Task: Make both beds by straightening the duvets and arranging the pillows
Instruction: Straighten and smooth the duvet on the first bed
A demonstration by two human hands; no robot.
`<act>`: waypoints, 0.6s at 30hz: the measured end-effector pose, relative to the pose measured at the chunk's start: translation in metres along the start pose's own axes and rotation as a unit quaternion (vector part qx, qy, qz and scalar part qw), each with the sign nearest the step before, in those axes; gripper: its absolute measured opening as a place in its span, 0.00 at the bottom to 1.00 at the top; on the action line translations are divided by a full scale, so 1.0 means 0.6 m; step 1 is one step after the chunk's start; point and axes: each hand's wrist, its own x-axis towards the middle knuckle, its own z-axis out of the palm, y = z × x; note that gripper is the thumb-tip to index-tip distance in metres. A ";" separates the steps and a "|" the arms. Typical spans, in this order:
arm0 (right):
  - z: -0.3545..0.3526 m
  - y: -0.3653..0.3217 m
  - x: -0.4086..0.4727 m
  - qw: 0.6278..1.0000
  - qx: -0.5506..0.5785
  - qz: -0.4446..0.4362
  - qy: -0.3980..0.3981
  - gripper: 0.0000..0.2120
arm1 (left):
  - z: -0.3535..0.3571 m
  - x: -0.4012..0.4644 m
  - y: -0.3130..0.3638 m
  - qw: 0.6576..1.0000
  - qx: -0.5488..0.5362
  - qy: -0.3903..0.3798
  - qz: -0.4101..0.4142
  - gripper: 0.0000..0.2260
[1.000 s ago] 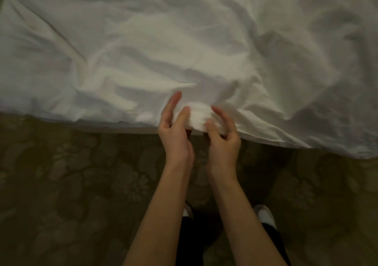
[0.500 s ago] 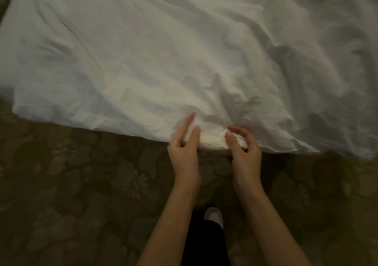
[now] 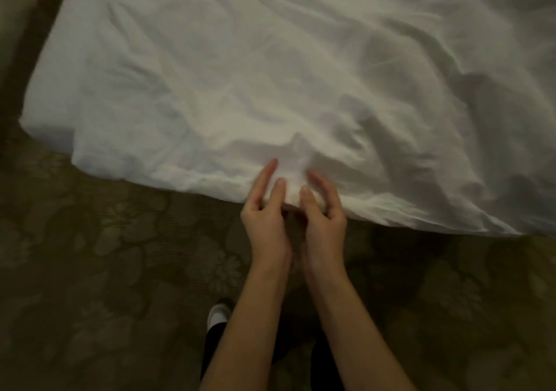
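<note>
A wrinkled white duvet (image 3: 270, 75) covers the bed and fills the upper part of the view, with its near edge hanging toward the floor. My left hand (image 3: 266, 213) and my right hand (image 3: 323, 213) are close together at the middle of that edge. Each hand pinches a small bunch of the hem between thumb and fingers, with the bunched fabric raised between them. The duvet's left corner (image 3: 33, 120) lies at the far left. No pillow is in view.
A dark carpet with a flower pattern (image 3: 120, 255) lies below the bed edge. One white shoe (image 3: 218, 314) and dark trouser legs show beneath my forearms. A strip of floor (image 3: 24, 14) runs along the bed's left side.
My view has shifted so the duvet's left corner now shows. Both hands have stayed on the hem and drawn closer together again after spreading slightly.
</note>
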 end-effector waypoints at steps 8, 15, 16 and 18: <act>0.084 0.040 -0.019 0.999 0.009 -0.029 0.028 0.12 | -0.063 0.101 0.098 0.996 -0.084 0.008 -0.017 0.14; 0.194 0.048 -0.016 0.997 0.053 -0.019 0.060 0.13 | -0.101 0.150 0.132 0.980 -0.175 0.032 -0.089 0.17; 0.189 0.049 -0.018 0.997 0.036 -0.025 0.062 0.12 | -0.103 0.151 0.130 0.979 -0.177 0.025 -0.096 0.17; 0.161 0.053 -0.030 0.997 -0.023 -0.036 0.060 0.11 | -0.113 0.146 0.123 0.980 -0.170 0.015 -0.106 0.17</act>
